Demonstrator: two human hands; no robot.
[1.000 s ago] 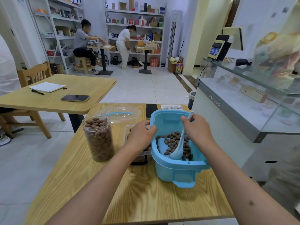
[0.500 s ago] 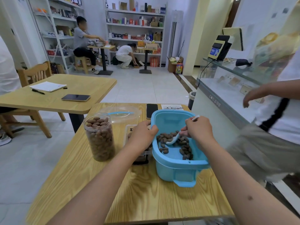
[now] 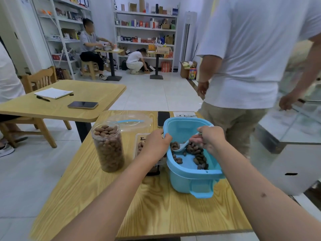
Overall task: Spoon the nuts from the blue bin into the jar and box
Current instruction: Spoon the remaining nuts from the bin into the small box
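Observation:
A blue bin (image 3: 191,178) stands on the wooden table (image 3: 156,206) with brown nuts (image 3: 198,153) spread over its floor. My right hand (image 3: 210,138) grips the handle of a white spoon (image 3: 181,147), whose bowl lies low among the nuts. My left hand (image 3: 155,145) holds the bin's left rim. Left of the bin a clear jar (image 3: 108,146) is filled with nuts to the top. A clear box (image 3: 139,145) holding some nuts lies between jar and bin, mostly hidden by my left hand.
A clear lid (image 3: 130,121) and a black phone (image 3: 163,118) lie behind the box and bin. A person in a white shirt (image 3: 251,58) walks close past the table's right side. Another table (image 3: 60,105) with a phone and notebook stands to the left.
The spoon has swung from upright to lying low across the nuts, pushing them aside. A person in a white shirt has walked in on the right, close to the table.

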